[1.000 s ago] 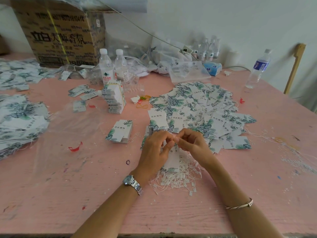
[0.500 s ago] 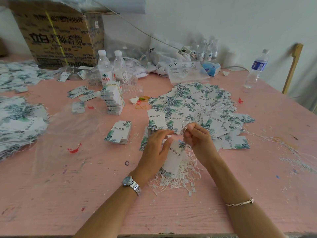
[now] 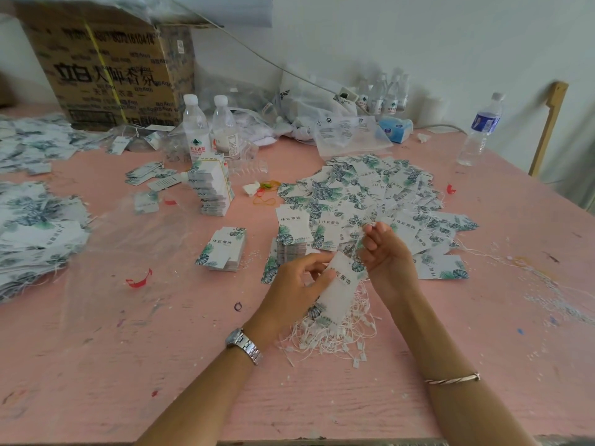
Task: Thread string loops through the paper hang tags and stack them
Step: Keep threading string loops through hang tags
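While the left hand (image 3: 297, 283) pinches a hang tag (image 3: 339, 296), the right hand (image 3: 384, 252) pinches its white string (image 3: 360, 240).

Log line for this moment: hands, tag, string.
step: threading | left hand: holds hang tag | right hand: pinches string above the tag | loose strings: heaped under the hands

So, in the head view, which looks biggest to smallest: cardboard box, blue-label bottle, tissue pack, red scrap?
1. Cardboard box
2. Blue-label bottle
3. Tissue pack
4. Red scrap, smallest even though nearest the camera
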A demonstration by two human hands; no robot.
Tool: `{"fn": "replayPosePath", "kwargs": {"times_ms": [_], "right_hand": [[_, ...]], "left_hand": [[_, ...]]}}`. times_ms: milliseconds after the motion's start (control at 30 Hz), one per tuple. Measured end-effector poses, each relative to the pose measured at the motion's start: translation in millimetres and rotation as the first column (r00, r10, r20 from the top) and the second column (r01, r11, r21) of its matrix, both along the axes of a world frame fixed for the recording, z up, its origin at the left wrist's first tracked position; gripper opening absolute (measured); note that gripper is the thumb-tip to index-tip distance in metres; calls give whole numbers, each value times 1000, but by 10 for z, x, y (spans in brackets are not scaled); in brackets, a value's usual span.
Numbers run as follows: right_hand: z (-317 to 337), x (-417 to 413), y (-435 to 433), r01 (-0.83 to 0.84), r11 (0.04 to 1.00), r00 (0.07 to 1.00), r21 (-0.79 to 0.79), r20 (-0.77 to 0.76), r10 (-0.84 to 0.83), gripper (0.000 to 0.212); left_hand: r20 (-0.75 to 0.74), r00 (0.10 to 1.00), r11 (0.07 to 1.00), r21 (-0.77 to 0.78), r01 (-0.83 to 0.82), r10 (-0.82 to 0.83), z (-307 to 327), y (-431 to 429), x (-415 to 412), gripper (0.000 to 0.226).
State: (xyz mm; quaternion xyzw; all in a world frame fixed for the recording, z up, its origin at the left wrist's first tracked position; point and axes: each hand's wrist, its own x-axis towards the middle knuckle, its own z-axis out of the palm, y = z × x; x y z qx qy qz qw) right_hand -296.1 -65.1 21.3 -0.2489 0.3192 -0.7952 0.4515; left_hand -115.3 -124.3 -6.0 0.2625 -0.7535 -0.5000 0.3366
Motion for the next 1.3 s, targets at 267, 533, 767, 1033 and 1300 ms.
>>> {"fn": "replayPosePath", "kwargs": {"times_ms": [267,533,767,1033,1300], "right_hand": [[-47,74,-4,249,962,876,111,-450,-175,17],[-70,275,8,2,995,757,97,-650,62,14],[-68,290,1,-24,998,757,62,-651,58,33],[-43,123,13,449,890,651,-76,-654,-384,11],[-98,-149,-18,822,553,13,-135,-967,-255,40]], "left_hand": [[-351,932,945,327,27,95,98,-49,7,28],[-428,858,928,349,-133,284,79,-85,5,17],[-455,824,922,334,-194,338,74,-87,9,26],[-419,830,924,266,-277,369,36,-115,17,14],[-311,884,924,-43,-380,349,40,-55,42,24]]}}
